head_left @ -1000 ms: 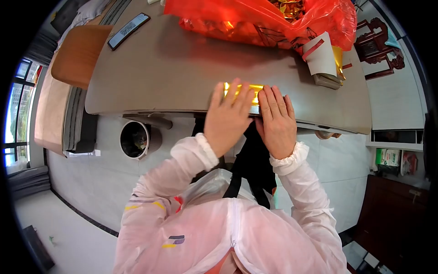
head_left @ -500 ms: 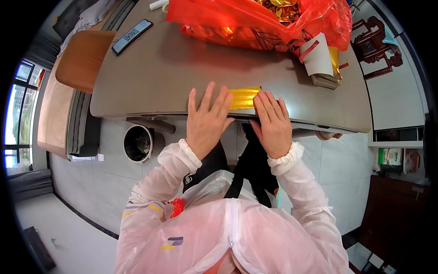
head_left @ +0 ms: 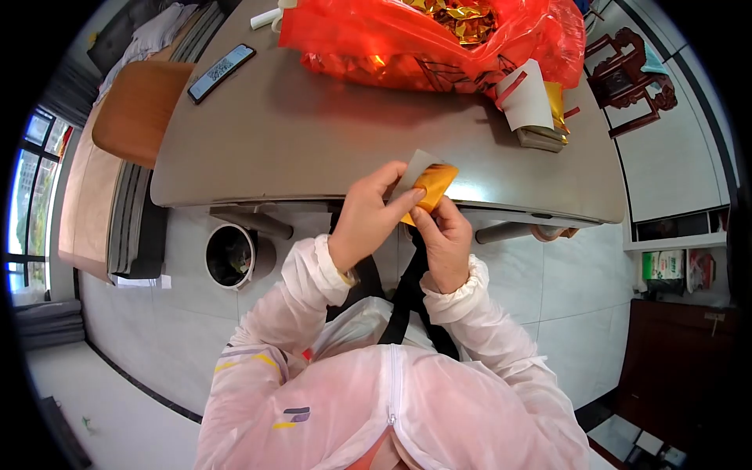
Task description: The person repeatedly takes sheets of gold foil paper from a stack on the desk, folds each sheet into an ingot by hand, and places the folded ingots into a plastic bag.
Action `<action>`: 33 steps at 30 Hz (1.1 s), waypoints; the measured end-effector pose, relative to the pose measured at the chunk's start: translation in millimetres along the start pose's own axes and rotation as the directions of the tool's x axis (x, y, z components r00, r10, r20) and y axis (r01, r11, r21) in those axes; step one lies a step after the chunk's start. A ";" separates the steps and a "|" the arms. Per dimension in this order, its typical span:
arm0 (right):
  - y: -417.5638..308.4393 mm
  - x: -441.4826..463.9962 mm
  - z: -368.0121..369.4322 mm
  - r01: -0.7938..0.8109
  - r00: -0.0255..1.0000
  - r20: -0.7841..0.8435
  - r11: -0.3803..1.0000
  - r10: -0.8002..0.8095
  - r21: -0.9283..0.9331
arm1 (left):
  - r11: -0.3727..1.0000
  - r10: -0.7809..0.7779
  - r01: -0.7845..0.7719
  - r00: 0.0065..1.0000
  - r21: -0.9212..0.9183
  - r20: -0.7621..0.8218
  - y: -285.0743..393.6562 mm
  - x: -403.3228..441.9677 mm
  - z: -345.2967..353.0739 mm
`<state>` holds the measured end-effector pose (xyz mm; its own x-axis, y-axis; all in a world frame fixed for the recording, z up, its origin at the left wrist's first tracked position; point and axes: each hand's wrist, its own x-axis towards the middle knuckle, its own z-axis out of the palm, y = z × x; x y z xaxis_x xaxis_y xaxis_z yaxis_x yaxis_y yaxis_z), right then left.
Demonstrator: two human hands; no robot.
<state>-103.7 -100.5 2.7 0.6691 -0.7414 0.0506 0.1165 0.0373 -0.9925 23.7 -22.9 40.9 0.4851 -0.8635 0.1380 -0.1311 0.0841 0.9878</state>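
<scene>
Gold paper [head_left: 439, 182] pinched at the near edge of the bench [head_left: 258, 157]

The left hand's grip [head_left: 372, 211] pinches its grey left side, the right hand's grip [head_left: 448, 243] its lower corner, seemingly to keep it taut. Fingertips behind it are hidden; at far right, white paper [head_left: 525, 102] partly covers a stack [head_left: 540, 139].

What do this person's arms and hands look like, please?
The left sleeve and right sleeve are thin, whitish and slightly see-through, with gathered cuffs. Grey and yellow stripes mark the left one. The left hand and right hand wear no gloves.
</scene>
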 end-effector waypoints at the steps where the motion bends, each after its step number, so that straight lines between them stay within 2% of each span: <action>1: -5.6 -0.4 -2.8 -0.056 0.997 0.054 0.996 0.060 -0.067 | 1.000 -0.018 0.017 0.998 0.020 0.057 -1.1 7.4 -6.3; 2: -12.2 -0.6 -8.3 0.155 0.988 0.063 0.953 -0.144 -0.259 | 0.999 -0.040 0.036 0.993 0.040 0.112 -2.5 14.8 -13.4; 3: -19.2 -0.2 -15.9 0.349 0.936 0.113 0.830 -0.334 -0.434 | 0.989 -0.087 0.063 0.979 0.135 0.186 -8.1 22.7 -21.4; 4: -24.5 1.6 -23.6 0.512 0.844 0.201 0.636 -0.496 -0.578 | 0.947 -0.010 -0.067 0.972 0.315 0.236 -5.9 29.9 -27.8; 5: -27.8 5.7 -31.3 0.617 0.749 0.255 0.503 -0.611 -0.605 | 0.858 0.053 -0.195 0.954 0.474 0.295 -1.1 35.7 -32.9; 6: -31.1 9.1 -37.3 0.675 0.681 0.334 0.383 -0.652 -0.631 | 0.730 0.099 -0.317 0.925 0.606 0.366 5.6 41.2 -36.1; 8: -40.6 24.5 -36.8 0.802 0.543 0.552 0.197 -0.632 -0.563 | 0.693 -0.006 -0.350 0.871 0.630 0.491 14.2 54.1 -36.7; 10: -37.9 36.0 -35.8 0.801 0.562 0.636 0.154 -0.528 -0.579 | 0.677 -0.072 -0.392 0.807 0.623 0.586 15.9 67.4 -37.0; 11: -35.1 41.2 -35.1 0.803 0.567 0.675 0.133 -0.473 -0.581 | 0.647 -0.099 -0.376 0.821 0.663 0.562 13.0 71.3 -37.8; 14: -18.5 47.9 -40.3 0.771 0.612 0.657 0.147 -0.440 -0.620 | 0.495 0.176 -0.482 0.870 0.723 0.460 6.8 63.9 -39.4; 17: -13.2 44.5 -28.2 0.753 0.602 0.589 0.137 -0.539 -0.644 | 0.226 0.342 -0.488 0.850 0.843 0.401 -0.5 35.5 -30.0; 18: -11.2 43.3 -25.7 0.741 0.600 0.559 0.134 -0.572 -0.658 | 0.242 0.422 -0.506 0.823 0.827 0.380 -6.4 18.8 -25.5; 20: -9.4 40.6 -23.8 0.741 0.584 0.544 0.121 -0.602 -0.661 | 0.257 0.459 -0.430 0.843 0.865 0.282 -20.5 -11.4 -10.3; 21: -8.8 40.1 -22.3 0.742 0.575 0.538 0.115 -0.616 -0.661 | 0.243 0.464 -0.430 0.839 0.870 0.285 -23.1 -15.8 -10.5; 25: -19.1 57.3 -41.3 0.813 0.559 0.601 0.235 -0.571 -0.533 | 0.228 0.462 -0.433 0.836 0.872 0.294 -28.0 -23.8 -15.2; 29: -26.7 72.9 -52.3 0.713 0.695 0.587 0.503 -0.415 -0.488 | 0.232 0.421 -0.445 0.847 0.865 0.324 -20.6 -21.4 -16.2; 33: -31.7 80.9 -46.0 0.630 0.763 0.562 0.560 -0.320 -0.538 | 0.280 0.432 -0.451 0.847 0.847 0.308 -22.7 -22.1 -17.3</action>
<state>-87.0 -192.5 33.2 0.8856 -0.2016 0.4183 0.0919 -0.8070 -0.5833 30.9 2.8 16.7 0.0877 -0.8486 0.5217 -0.9882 -0.0083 0.1528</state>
